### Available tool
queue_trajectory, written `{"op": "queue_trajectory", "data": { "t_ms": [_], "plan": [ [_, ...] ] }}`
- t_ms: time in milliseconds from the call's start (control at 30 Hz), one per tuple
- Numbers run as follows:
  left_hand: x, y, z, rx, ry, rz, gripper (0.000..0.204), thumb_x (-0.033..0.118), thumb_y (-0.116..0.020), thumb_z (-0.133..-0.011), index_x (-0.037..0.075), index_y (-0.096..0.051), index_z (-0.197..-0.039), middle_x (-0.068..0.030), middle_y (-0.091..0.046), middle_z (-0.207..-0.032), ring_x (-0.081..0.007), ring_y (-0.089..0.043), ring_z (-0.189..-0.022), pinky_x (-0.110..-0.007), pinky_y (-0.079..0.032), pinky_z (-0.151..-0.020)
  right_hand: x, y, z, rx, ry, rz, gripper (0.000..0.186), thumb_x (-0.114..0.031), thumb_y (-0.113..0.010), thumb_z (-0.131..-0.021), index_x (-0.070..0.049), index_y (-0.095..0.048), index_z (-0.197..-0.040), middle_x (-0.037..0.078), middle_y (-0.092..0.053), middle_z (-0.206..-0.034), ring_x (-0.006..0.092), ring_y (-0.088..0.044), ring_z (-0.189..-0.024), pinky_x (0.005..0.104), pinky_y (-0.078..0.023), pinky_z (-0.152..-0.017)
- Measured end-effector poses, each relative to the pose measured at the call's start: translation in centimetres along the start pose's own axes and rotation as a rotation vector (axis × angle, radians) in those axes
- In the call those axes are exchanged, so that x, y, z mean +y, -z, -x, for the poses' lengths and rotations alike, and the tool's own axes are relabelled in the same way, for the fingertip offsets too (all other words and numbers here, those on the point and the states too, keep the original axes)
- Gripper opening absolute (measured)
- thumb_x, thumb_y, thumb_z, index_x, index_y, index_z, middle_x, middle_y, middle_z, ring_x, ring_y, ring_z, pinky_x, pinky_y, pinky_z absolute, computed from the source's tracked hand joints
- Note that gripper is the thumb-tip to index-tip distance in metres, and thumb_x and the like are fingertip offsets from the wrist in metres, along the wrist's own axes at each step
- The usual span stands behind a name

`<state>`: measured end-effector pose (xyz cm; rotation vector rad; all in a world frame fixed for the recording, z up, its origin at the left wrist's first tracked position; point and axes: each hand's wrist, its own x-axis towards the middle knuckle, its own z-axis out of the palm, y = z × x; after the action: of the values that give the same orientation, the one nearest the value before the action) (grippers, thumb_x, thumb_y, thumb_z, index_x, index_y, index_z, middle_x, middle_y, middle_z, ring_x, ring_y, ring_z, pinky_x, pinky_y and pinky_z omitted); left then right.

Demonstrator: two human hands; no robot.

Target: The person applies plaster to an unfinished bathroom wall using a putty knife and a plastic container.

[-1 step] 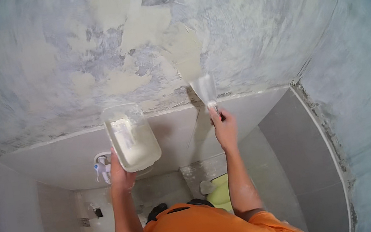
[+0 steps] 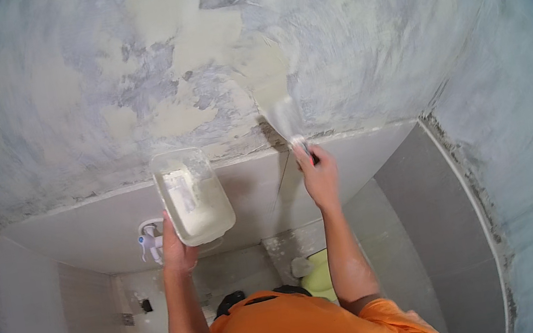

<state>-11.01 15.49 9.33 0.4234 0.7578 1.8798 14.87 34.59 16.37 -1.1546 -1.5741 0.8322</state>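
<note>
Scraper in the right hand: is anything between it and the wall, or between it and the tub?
Nothing visible is. The scraper in the right hand has its blurred blade against or close to the wall, with no object between. Toward the tub in the left hand, the gap is open.

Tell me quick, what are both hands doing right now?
Left hand: holding a pale tub, some fingers hidden behind it.
Right hand: closed, holding a scraper by its handle.
</note>
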Motion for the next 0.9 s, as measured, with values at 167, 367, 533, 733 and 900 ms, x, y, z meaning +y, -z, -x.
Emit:
{"op": "queue_trajectory", "data": {
  "t_ms": [167, 367, 533, 733, 900],
  "plan": [
    [0.5, -3.2, 0.1, 0.078, 0.073, 0.0, 0.063, 0.056, -0.042, -0.105, 0.009, -0.045, -0.147, -0.0104, -0.055, -0.144, -0.0281, -0.058, -0.126, -0.046, -0.049, -0.104, -0.4, -3.9, -2.9, 0.08, 0.101, -0.01, 0.036, -0.034, -0.073, -0.09, 0.002, -0.069, -0.09, 0.015, -0.066, -0.074, 0.0233, -0.058, -0.066, 0.0373, -0.046, -0.065],
    [1.2, -3.5, 1.0, 0.152, 0.005, 0.01, 0.06, 0.054, -0.043, -0.105, 0.012, -0.046, -0.148, -0.0087, -0.055, -0.145, -0.03, -0.058, -0.127, -0.048, -0.051, -0.103, 12.2, 0.2, 0.4, 0.148, -0.091, 0.002, 0.035, -0.034, -0.073, -0.089, 0.0, -0.07, -0.084, 0.014, -0.06, -0.07, 0.0214, -0.055, -0.065, 0.0362, -0.045, -0.064],
    [0.4, -2.6, 1.6, 0.16, -0.092, 0.1, 0.059, 0.051, -0.044, -0.105, 0.013, -0.044, -0.149, -0.0095, -0.053, -0.146, -0.0322, -0.055, -0.13, -0.052, -0.048, -0.107, 12.1, 0.7, 1.2, 0.219, -0.153, -0.069, 0.033, -0.03, -0.07, -0.095, 0.0, -0.065, -0.083, -0.001, -0.052, -0.066, 0.0086, -0.045, -0.066, 0.0278, -0.04, -0.061],
    [0.2, -2.1, 2.7, 0.106, -0.091, 0.09, 0.07, 0.06, -0.043, -0.102, 0.009, -0.042, -0.151, -0.0123, -0.051, -0.148, -0.0336, -0.052, -0.134, -0.053, -0.044, -0.111, -1.0, -2.3, -5.8, 0.127, 0.138, -0.258, 0.037, -0.028, -0.066, -0.098, 0.002, -0.056, -0.08, 0.008, -0.048, -0.064, 0.0132, -0.04, -0.063, 0.0319, -0.036, -0.058],
    [-1.6, -4.3, 2.7, 0.114, -0.085, 0.003, 0.071, 0.061, -0.043, -0.102, 0.009, -0.043, -0.15, -0.0132, -0.053, -0.147, -0.033, -0.055, -0.13, -0.051, -0.046, -0.109, 5.0, -4.9, -6.1, 0.026, 0.009, -0.1, 0.044, -0.031, -0.067, -0.099, 0.001, -0.059, -0.07, 0.003, -0.057, -0.061, 0.0104, -0.051, -0.053, 0.0273, -0.039, -0.051]
  ]
}}
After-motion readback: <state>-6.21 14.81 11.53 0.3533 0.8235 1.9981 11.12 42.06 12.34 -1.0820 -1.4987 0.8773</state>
